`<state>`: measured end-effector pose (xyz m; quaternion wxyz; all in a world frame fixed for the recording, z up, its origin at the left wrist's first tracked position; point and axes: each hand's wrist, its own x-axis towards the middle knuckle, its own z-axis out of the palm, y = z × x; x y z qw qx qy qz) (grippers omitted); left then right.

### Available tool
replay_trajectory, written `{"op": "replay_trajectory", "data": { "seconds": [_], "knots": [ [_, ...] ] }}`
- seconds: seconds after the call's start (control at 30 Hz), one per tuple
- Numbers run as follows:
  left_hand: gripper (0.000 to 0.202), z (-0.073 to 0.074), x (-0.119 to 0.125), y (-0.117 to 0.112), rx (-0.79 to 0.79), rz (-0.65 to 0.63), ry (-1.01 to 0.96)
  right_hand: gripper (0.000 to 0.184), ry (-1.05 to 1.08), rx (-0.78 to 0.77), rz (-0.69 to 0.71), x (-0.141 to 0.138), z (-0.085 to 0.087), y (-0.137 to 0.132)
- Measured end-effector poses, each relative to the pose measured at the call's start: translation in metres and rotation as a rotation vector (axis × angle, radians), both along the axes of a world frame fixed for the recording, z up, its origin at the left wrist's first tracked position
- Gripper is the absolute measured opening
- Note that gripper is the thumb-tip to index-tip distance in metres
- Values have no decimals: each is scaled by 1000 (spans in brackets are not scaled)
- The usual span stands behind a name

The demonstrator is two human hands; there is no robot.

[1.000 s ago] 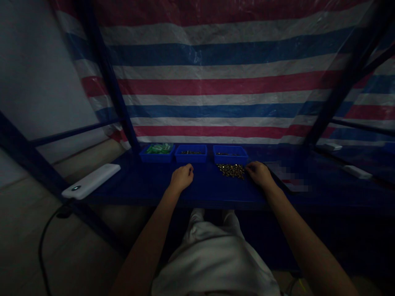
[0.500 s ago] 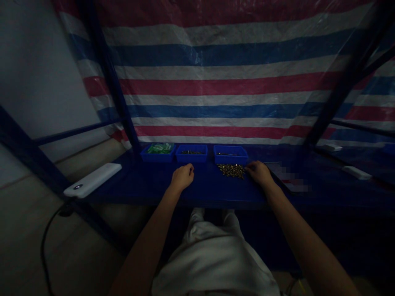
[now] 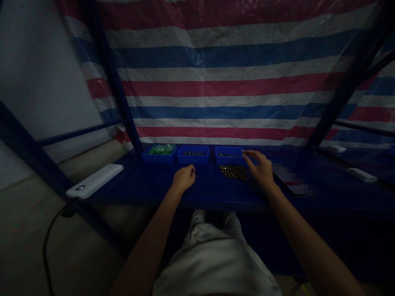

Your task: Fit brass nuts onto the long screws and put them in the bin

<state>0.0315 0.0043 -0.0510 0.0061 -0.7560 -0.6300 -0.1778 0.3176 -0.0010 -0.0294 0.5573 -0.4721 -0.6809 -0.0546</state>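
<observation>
My right hand (image 3: pixel 261 167) is raised just right of a heap of small brass-coloured metal pieces (image 3: pixel 232 172). Its thumb and fingertips pinch one small brass-coloured piece (image 3: pixel 243 152), at the right edge of a blue bin (image 3: pixel 218 160) with thin metal parts in it. My left hand (image 3: pixel 184 179) rests on the blue tabletop (image 3: pixel 205 189) with its fingers curled closed; what they hold, if anything, is hidden. Behind it stands the middle blue bin (image 3: pixel 193 160), with small metal parts inside.
A third blue bin (image 3: pixel 159 159) holds green and clear packets. At the left end lies a white power bank (image 3: pixel 95 181) with a black cable. A dark flat tablet-like object (image 3: pixel 288 181) lies right of my right hand. Blue posts (image 3: pixel 119 94) frame a striped tarp (image 3: pixel 200 86).
My right hand has lifted from the right edge of the brass-coloured heap and moved up towards the right bin, a small piece now showing in its fingertips. My left hand stays in place.
</observation>
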Motion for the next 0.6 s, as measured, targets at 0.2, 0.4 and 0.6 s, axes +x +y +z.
{"op": "replay_trajectory", "data": {
  "seconds": [0.2, 0.4, 0.6],
  "knots": [
    [22, 0, 1, 0, 4, 3, 0, 24, 379, -232, 271, -12, 2, 7],
    [22, 2, 1, -3, -2, 14, -7, 19, 823, -578, 474, -5, 12, 21],
    [23, 3, 1, -2, -8, 7, -8, 28, 580, -418, 323, -3, 15, 11]
  ]
}}
